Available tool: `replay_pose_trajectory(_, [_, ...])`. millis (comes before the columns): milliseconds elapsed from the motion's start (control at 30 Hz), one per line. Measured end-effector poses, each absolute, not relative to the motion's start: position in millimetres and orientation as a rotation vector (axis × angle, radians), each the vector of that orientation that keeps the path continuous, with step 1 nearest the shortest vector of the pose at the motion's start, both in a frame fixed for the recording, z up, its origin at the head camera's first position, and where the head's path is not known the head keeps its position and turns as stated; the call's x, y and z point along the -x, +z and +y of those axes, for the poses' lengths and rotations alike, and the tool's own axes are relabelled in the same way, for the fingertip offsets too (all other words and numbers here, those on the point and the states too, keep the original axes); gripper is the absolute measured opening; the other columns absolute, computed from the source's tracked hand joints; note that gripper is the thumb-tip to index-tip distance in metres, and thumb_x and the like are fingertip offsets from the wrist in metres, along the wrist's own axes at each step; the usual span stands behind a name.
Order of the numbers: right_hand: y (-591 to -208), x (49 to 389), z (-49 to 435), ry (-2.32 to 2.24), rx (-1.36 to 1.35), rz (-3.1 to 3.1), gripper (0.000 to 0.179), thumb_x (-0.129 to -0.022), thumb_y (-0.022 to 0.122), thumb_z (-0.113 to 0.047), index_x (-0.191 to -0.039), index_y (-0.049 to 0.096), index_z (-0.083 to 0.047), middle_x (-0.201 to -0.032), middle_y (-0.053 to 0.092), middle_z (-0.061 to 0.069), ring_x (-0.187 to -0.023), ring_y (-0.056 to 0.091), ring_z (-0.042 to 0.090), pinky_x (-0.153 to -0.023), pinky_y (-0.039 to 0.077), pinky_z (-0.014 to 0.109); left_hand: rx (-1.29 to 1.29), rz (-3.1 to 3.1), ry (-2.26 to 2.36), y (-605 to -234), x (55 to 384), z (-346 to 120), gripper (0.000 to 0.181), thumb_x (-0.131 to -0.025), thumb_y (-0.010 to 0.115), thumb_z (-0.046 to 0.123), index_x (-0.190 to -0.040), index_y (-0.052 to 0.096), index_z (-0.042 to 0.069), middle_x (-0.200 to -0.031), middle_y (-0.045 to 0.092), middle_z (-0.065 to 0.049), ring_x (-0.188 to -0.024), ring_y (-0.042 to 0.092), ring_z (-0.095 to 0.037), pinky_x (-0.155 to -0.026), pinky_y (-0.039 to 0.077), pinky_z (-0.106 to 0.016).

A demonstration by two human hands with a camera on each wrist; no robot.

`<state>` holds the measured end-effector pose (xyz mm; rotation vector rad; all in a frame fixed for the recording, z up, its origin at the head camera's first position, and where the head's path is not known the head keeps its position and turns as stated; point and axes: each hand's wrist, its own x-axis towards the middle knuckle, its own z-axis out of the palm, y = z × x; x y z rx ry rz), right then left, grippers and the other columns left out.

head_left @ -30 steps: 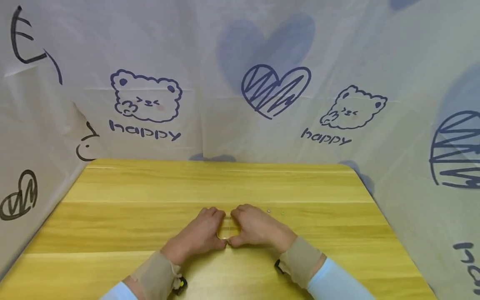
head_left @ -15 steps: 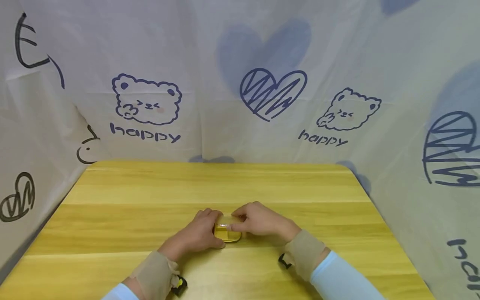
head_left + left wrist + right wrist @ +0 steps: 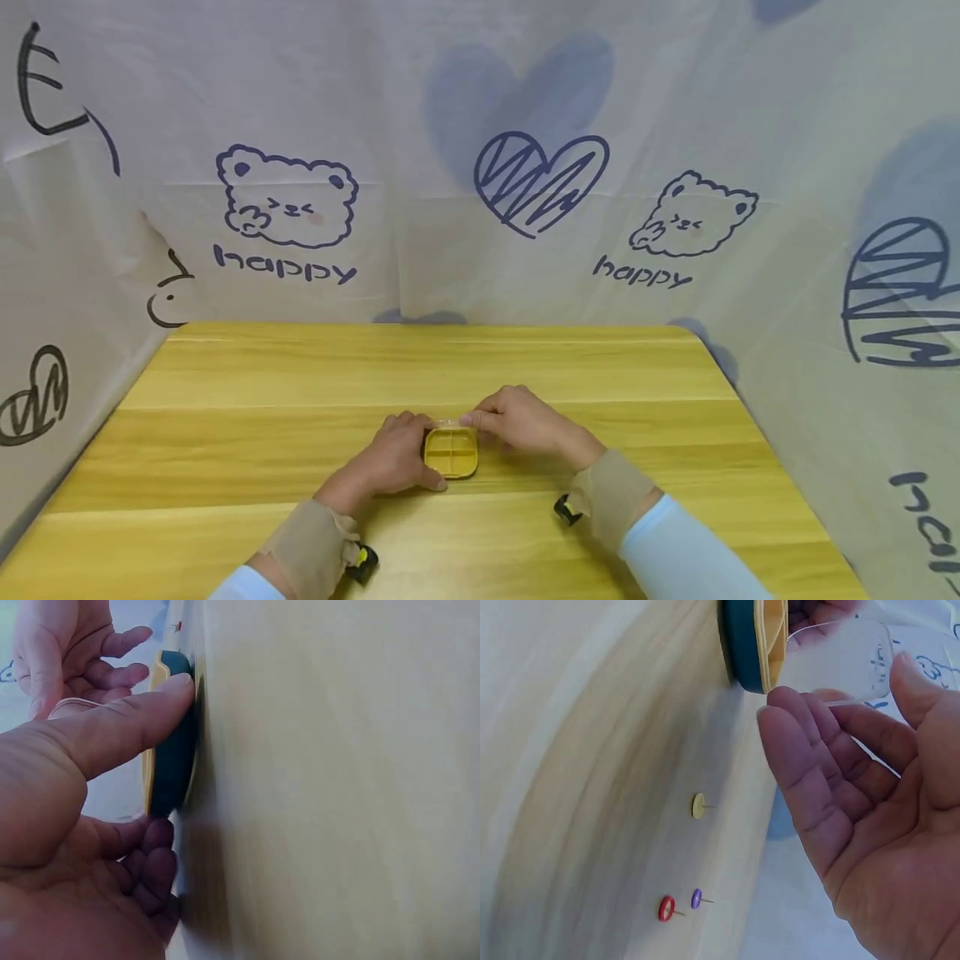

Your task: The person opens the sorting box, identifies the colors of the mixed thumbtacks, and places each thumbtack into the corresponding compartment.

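A small case (image 3: pixel 462 461) with yellow compartments and a dark green outer shell lies on the table. Its transparent lid (image 3: pixel 840 664) stands raised at the far side. My left hand (image 3: pixel 396 457) grips the case's left side, thumb at the near corner and fingers at the far one. At the lid's right edge is my right hand (image 3: pixel 521 425), its thumb extended against the lid in the head view. The right wrist view shows that hand's fingers (image 3: pixel 810 772) fairly straight. Whether they touch the lid cannot be told.
In the right wrist view, a yellow thumbtack (image 3: pixel 698 805), a red thumbtack (image 3: pixel 667 908) and a purple thumbtack (image 3: pixel 696 898) lie points up on the wooden table (image 3: pixel 262 450). A printed cloth (image 3: pixel 420 250) hangs behind the table and along both sides.
The clear lid has swung up and away, baring the yellow compartments. My right hand has moved off the case's near edge to the far right, while the left keeps its grip.
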<state>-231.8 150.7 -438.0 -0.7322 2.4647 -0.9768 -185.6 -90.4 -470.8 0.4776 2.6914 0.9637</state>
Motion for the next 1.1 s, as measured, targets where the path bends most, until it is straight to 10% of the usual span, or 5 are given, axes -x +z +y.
replay_pose_trajectory(867, [-438, 225, 214, -1.487, 0.166, 2.664, 0.028, -0.107, 0.063, -0.02, -0.117, 0.074, 0.003, -0.101, 0.072, 0.025, -0.085, 0.073, 0.039, -0.07, 0.062, 0.046, -0.496, 2.716, 0.987, -481, 191, -95, 0.067, -0.068, 0.095, 0.035, -0.122, 0.065, 0.008, -0.113, 0.063, -0.003, -0.109, 0.051, -0.026, -0.099, 0.041, -0.046])
replay_pose_trajectory(1100, [-449, 212, 226, -1.129, 0.204, 2.823, 0.015, -0.103, 0.066, -0.014, -0.106, 0.078, -0.005, -0.089, 0.074, 0.008, -0.068, 0.062, 0.02, -0.061, 0.05, 0.032, -0.492, 2.713, 0.98, -479, 190, -99, 0.069, -0.069, 0.095, 0.034, -0.125, 0.064, 0.007, -0.116, 0.064, -0.003, -0.11, 0.051, -0.026, -0.101, 0.04, -0.047])
